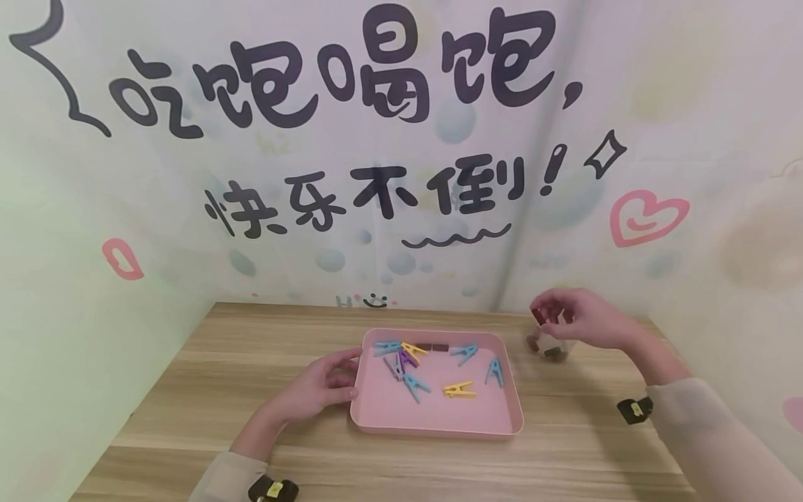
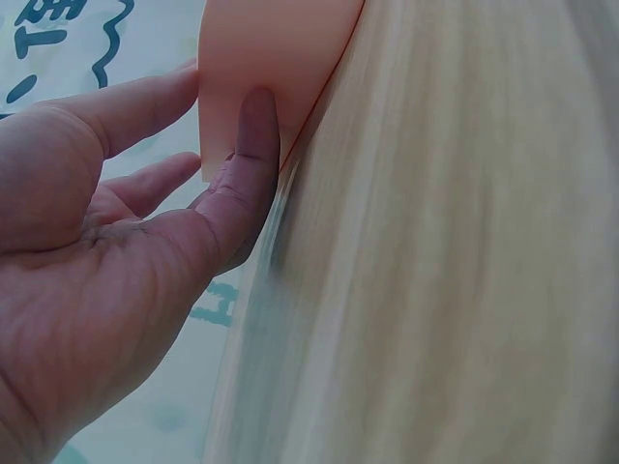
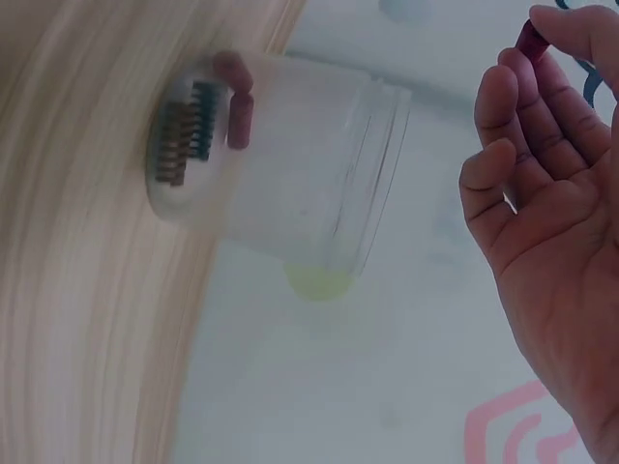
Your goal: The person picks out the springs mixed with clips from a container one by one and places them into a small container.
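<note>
In the head view, my left hand [image 1: 314,385] touches the left side of a pink tray [image 1: 433,427]. The left wrist view has its loosely bent fingers against the tray's outer wall [image 2: 276,43]. My right hand [image 1: 583,319] is above a clear jar [image 1: 560,343], pinching a small dark red cylinder [image 3: 530,41] between thumb and fingertips. Inside the jar [image 3: 309,164], seen from the right wrist, lie two dark red pieces [image 3: 241,119] and ridged, comb-like pieces [image 3: 201,121]. The tray holds several clothespins, among them a yellow one [image 1: 461,390], a blue one [image 1: 495,371] and a purple one [image 1: 408,358].
Two dark ridged pieces [image 1: 440,347] lie by the tray's back wall. The wooden table [image 1: 207,404] ends at a printed cloth backdrop [image 1: 301,272]. The jar stands right of the tray, near the table's back edge.
</note>
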Demonstrator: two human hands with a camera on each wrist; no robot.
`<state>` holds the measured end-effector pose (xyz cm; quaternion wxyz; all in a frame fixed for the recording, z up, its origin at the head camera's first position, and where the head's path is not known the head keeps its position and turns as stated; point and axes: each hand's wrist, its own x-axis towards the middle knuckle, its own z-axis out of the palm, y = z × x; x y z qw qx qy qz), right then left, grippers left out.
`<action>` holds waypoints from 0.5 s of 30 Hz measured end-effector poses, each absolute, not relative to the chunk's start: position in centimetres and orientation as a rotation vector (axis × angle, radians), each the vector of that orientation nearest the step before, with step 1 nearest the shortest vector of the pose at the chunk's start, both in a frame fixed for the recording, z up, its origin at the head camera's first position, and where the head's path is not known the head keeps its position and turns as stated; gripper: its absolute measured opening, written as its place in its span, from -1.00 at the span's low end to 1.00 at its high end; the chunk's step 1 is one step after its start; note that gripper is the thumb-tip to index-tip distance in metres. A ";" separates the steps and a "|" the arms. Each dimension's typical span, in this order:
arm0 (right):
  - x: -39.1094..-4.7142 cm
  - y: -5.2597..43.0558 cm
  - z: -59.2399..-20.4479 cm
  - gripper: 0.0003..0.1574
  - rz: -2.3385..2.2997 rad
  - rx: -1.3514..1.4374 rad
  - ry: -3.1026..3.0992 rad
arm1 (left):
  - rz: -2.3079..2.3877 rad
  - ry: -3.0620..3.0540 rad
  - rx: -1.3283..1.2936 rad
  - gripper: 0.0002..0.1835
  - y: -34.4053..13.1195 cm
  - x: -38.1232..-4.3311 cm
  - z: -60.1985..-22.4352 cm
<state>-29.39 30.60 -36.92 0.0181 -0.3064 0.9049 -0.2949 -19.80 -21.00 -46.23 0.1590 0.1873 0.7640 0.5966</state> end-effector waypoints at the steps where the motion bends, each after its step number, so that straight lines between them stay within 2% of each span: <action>1: -29.4 30.9 -36.9 -0.60 -0.914 -0.946 2.819 | 1.706 2.180 0.542 -0.21 -21.0 -19.8 -46.2; 15: -30.4 34.3 -38.0 -0.65 -0.916 -0.839 2.907 | 1.684 2.188 0.545 -0.21 -21.0 -19.8 -46.0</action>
